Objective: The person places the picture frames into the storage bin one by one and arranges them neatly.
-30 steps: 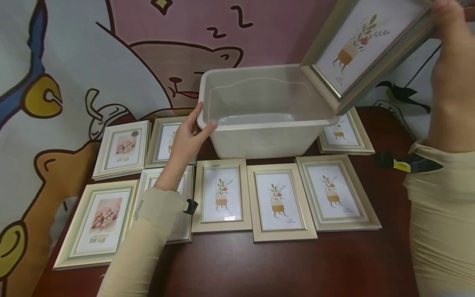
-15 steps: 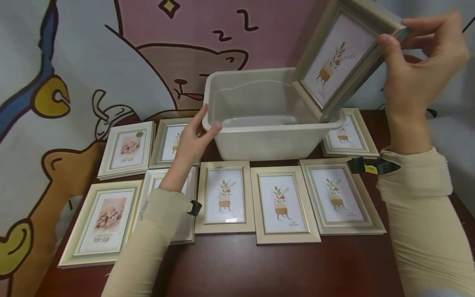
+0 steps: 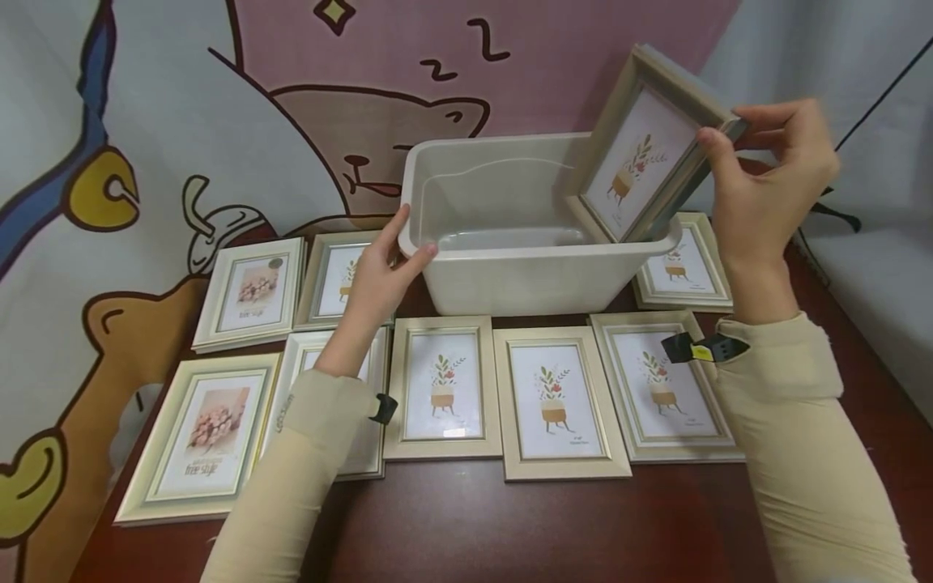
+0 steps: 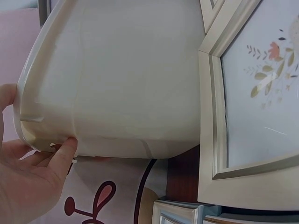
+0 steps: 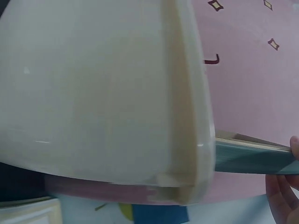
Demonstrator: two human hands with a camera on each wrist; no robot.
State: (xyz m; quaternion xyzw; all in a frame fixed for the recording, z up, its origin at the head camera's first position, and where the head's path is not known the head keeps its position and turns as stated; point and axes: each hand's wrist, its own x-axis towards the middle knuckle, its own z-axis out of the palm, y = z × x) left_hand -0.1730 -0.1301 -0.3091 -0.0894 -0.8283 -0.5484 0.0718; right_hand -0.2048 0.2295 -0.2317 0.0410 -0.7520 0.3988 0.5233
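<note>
A cream plastic bin (image 3: 525, 271) stands on the dark red table, seen close up as a pale wall in the left wrist view (image 4: 131, 79) and the right wrist view (image 5: 93, 93). My left hand (image 3: 379, 271) grips its near left corner, thumb over the rim (image 4: 32, 158). My right hand (image 3: 765, 182) pinches the top edge of a cream picture frame (image 3: 637, 158) with a plant print. The frame is tilted, its lower end dipping inside the bin at the right side. Its grey edge (image 5: 254, 156) shows beside the bin's rim.
Several cream picture frames lie flat on the table (image 3: 547, 526) around the bin: plant prints (image 3: 440, 389) (image 3: 554, 401) (image 3: 659, 389) in front, one (image 3: 681, 263) behind right, flower prints (image 3: 248, 291) (image 3: 200, 437) at left. A cartoon backdrop (image 3: 219, 105) hangs behind.
My right hand has brought the frame down and to the left, from high above the bin's right edge until its lower end is inside the bin. My left hand has stayed on the bin's corner.
</note>
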